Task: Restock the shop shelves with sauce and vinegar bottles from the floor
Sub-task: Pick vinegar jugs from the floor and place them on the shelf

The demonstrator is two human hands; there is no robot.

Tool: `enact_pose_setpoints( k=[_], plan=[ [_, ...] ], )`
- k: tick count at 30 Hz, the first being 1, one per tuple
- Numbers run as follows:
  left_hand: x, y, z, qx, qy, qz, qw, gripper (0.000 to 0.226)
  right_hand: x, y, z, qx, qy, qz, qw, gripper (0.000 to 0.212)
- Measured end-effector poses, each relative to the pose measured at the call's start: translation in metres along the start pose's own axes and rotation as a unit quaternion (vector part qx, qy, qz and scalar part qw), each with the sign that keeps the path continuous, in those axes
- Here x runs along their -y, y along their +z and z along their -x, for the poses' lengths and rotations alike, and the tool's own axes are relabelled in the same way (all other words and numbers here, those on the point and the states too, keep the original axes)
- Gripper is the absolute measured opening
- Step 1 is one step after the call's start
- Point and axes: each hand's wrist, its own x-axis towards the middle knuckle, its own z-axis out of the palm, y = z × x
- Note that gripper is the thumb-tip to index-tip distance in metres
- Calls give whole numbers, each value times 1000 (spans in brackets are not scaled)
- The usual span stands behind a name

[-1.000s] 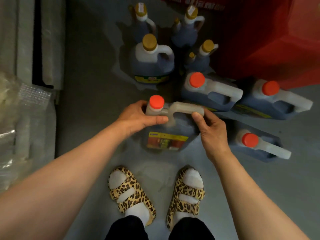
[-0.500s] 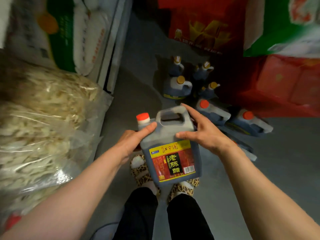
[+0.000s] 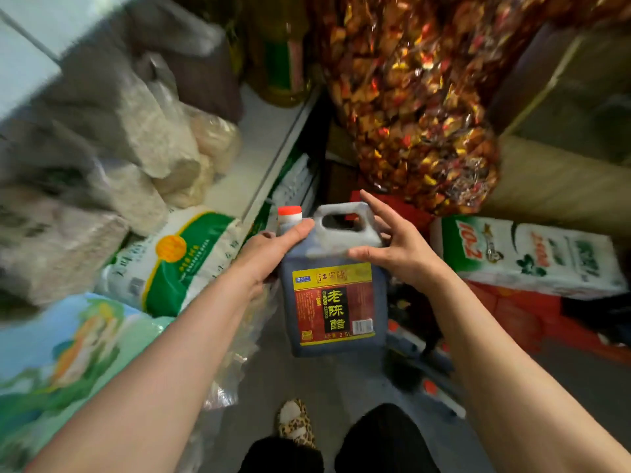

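Observation:
A dark vinegar jug with a red cap, a moulded handle and a red-and-yellow label hangs upright in the air at the centre of the head view. My left hand grips its left shoulder just below the cap, thumb across the front. My right hand presses on the right shoulder beside the handle, fingers straight and spread, thumb on the front. More jugs with red caps lie blurred on the floor, low and to the right of the held one.
A white shelf runs along the left, with bagged goods and a bare stretch at its far end. Rice sacks lie below it. A big bag of wrapped snacks hangs ahead. Sacks and red boxes stand at the right.
The jug has come up off the floor in both hands. My view has swung up and left from the floor jugs to the shelf.

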Motion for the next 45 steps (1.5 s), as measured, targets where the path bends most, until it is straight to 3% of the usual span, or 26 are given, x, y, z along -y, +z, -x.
enact_pose_setpoints(
  k=[2, 7, 13, 19, 21, 24, 30, 35, 45],
  plan=[
    [-46, -15, 19, -18, 55, -6, 998, 95, 50, -4, -3, -8, -40, -10, 999, 100],
    [-158, -40, 62, -47, 162, -12, 986, 59, 170, -29, -33, 6, -138, -9, 990, 96],
    [-277, -60, 91, -110, 274, -33, 955, 90, 295, -73, -99, 44, -254, 28, 966, 100],
    [-369, -79, 104, -151, 342, -42, 927, 67, 397, -98, -172, 102, -340, 27, 935, 101],
    [-389, -93, 102, -179, 353, -77, 915, 93, 422, -96, -195, 116, -365, 29, 923, 100],
    [-406, -116, 94, -227, 351, -89, 904, 112, 443, -84, -231, 139, -396, 28, 907, 100],
    [-427, -135, 80, -319, 352, -36, 879, 85, 455, -55, -314, 199, -385, -15, 901, 92],
    [-448, -153, 59, -399, 346, -24, 849, 121, 475, -42, -360, 224, -394, -36, 891, 100],
    [-466, -187, 29, -506, 283, -53, 813, 107, 491, 6, -445, 272, -399, 60, 874, 106]
  ],
)
